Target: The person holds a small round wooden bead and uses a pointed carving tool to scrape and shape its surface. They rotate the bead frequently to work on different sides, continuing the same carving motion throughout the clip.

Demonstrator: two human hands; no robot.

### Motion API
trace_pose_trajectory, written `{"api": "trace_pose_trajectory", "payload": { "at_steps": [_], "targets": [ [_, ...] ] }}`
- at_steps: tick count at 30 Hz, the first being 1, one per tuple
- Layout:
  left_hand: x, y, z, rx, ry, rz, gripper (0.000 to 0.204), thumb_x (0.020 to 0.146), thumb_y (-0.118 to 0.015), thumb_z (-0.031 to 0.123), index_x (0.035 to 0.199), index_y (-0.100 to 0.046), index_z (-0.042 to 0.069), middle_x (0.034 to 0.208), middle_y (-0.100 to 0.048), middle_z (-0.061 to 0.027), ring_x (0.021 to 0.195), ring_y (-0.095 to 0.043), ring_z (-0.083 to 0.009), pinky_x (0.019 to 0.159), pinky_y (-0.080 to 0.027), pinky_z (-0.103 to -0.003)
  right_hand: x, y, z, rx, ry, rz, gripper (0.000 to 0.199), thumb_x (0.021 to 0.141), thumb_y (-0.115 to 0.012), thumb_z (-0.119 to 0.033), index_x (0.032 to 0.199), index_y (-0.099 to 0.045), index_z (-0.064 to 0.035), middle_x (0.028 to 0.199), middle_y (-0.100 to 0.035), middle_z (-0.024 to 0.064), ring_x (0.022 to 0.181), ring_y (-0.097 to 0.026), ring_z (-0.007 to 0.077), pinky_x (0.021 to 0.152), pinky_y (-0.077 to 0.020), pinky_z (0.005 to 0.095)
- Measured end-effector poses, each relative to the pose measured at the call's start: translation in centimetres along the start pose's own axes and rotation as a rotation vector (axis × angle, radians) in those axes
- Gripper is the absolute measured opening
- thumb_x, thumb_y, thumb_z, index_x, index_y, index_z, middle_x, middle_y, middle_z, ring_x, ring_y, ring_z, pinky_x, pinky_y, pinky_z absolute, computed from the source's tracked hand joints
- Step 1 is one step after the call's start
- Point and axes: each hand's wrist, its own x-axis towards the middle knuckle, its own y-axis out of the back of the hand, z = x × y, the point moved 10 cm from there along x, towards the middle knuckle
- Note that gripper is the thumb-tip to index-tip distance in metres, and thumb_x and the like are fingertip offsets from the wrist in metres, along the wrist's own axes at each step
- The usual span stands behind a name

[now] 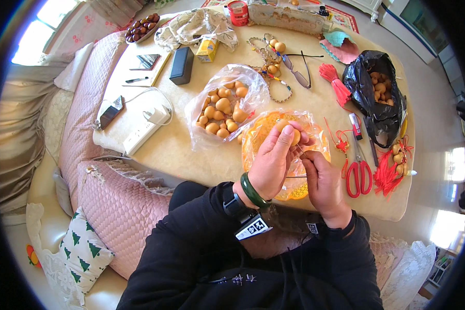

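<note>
Above an orange openwork tray point(258, 129) lined with clear plastic, my left hand point(270, 160) grips a small tan gourd point(296, 136) between thumb and fingers. My right hand point(323, 181) is closed just beside it, pinching a thin, needle-like metal tool point(300, 149) whose tip is at the gourd's underside. Whether the tip has gone in, I cannot tell. A dark thin rod point(296, 177) sticks out leftward from under my right hand. To the left of the tray lies an opened clear plastic bag point(195, 116) filled with several small gourds point(222, 105).
On the right lie red-handled scissors point(359, 178), red tassels point(388, 174), a red knotted cord point(342, 145) and a black bag point(364, 98) of gourds. Sunglasses point(298, 75) and bead strings point(271, 67) lie behind. A power strip point(143, 135) and phone point(111, 112) are at left.
</note>
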Motion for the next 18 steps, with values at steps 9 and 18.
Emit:
{"api": "trace_pose_trajectory", "payload": {
  "at_steps": [9,18],
  "targets": [
    [0.1,-0.9,0.5,0.042,0.122,-0.189,0.030,0.108,-0.043,0.035,0.121,-0.051,0.009,0.106,-0.056,-0.0064,0.116,-0.057,-0.0258,0.084,-0.048,-0.032,-3.0,-3.8,3.4,1.078,-0.743,-0.290,0.019,0.106,-0.051,-0.023,0.104,-0.057,-0.0052,0.065,-0.048,0.0016,0.053,-0.043,0.0095,0.047,-0.0342,0.0245],
    [-0.2,-1.8,0.7,0.028,0.091,-0.236,0.024,0.109,-0.044,0.028,0.119,-0.052,0.008,0.108,-0.055,-0.0035,0.110,-0.056,-0.0168,0.097,-0.044,-0.029,-3.3,-3.3,3.3,1.159,-0.730,-0.286,0.012,0.101,-0.058,-0.010,0.105,-0.061,0.0009,0.079,-0.064,0.0145,0.065,-0.061,0.0200,0.063,-0.0516,0.0344]
  ]
}}
